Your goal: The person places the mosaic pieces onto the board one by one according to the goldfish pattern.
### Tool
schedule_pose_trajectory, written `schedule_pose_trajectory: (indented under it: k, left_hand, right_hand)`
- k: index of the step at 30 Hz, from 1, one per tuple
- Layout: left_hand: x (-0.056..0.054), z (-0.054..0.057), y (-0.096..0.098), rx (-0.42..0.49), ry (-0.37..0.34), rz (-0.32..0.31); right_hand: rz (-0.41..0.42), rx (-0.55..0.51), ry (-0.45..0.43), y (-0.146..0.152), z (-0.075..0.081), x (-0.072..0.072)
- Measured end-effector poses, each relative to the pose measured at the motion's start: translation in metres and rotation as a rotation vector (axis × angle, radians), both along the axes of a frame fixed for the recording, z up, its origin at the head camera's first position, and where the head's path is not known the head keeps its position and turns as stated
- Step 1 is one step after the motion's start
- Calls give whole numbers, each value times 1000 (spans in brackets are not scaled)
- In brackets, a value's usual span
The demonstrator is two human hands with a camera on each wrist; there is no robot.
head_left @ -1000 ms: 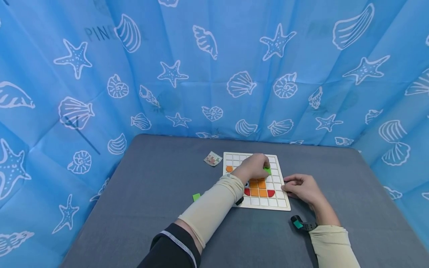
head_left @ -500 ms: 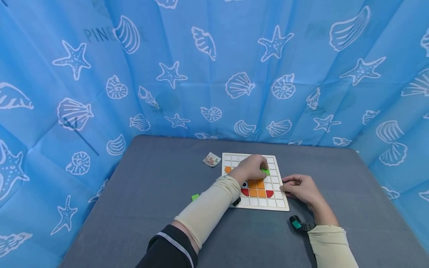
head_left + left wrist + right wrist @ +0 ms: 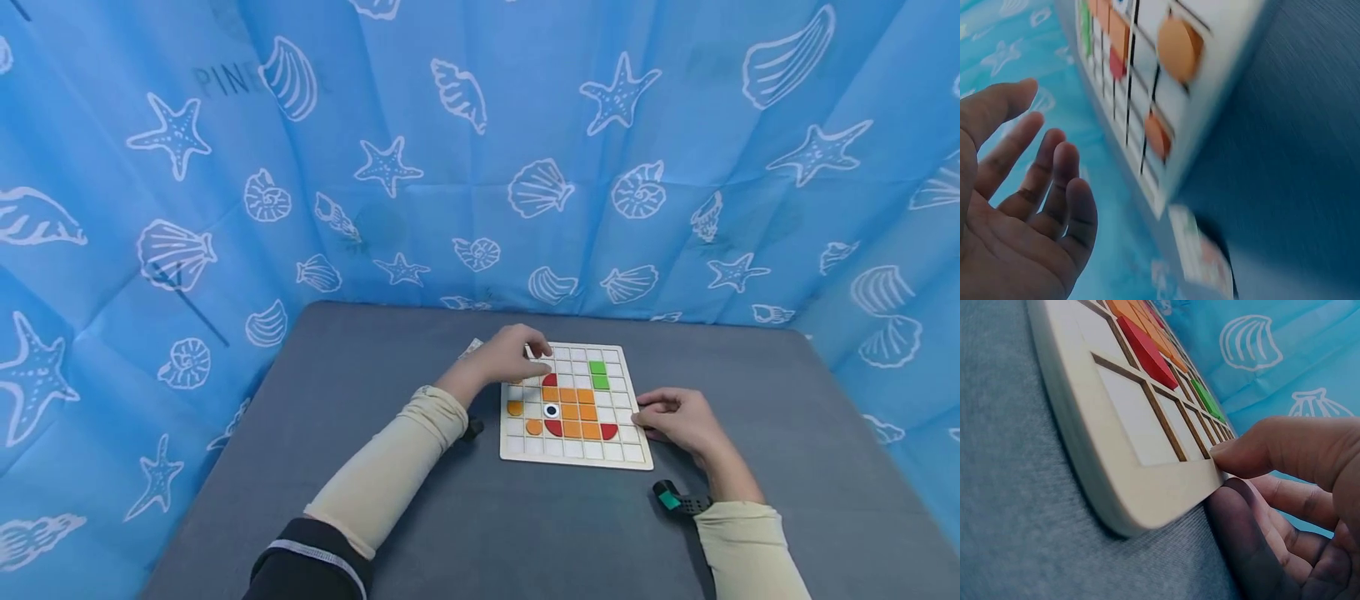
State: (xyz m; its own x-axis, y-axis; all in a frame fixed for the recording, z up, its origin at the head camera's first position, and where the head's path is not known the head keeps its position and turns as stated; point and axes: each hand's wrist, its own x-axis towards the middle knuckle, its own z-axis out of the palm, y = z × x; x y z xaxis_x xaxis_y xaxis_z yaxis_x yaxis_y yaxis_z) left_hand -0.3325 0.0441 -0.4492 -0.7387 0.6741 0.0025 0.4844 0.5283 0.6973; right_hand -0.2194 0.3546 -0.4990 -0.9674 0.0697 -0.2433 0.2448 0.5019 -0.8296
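Note:
A white wooden grid puzzle board [image 3: 525, 448] lies on the grey table. Orange square tiles [image 3: 570, 412] form a block near its middle, with a red quarter-round tile [image 3: 609, 432] at the lower right and a white eye tile [image 3: 551, 411] at the left. Two green square tiles [image 3: 598, 375] sit one above the other at the upper right. My left hand [image 3: 506, 354] hovers over the board's upper left, holding nothing, its fingers loosely bent in the left wrist view. My right hand [image 3: 1297, 481] pinches the board's right edge, thumb on top and fingers against the side.
A small patterned card [image 3: 1200, 253] lies just beyond the board's left corner, partly hidden by the left hand in the head view. Round orange tiles [image 3: 515, 408] occupy cells along the board's left side. A blue shell-print curtain [image 3: 480, 208] hangs behind the table.
My left hand has moved left, off the green tile at the board's upper right, leaving two green tiles showing there. The right hand has stayed at the board's edge.

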Motion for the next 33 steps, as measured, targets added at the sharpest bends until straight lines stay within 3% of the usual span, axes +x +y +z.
schedule_pose_trajectory:
  k: [6, 13, 22, 28, 33]
  left_hand:
    - [11, 9, -44, -7, 47, 39]
    - [34, 12, -87, 18, 63, 86]
    - [64, -12, -134, -6, 25, 145]
    - [77, -28, -148, 8, -3, 139]
    - [85, -33, -155, 8, -41, 150]
  right_hand:
    - [3, 5, -5, 2, 1, 0]
    - [-2, 12, -7, 0, 1, 1]
    - [5, 14, -4, -1, 4, 1]
    - [9, 15, 1, 0, 5, 1]
    - [0, 16, -8, -2, 2, 0]
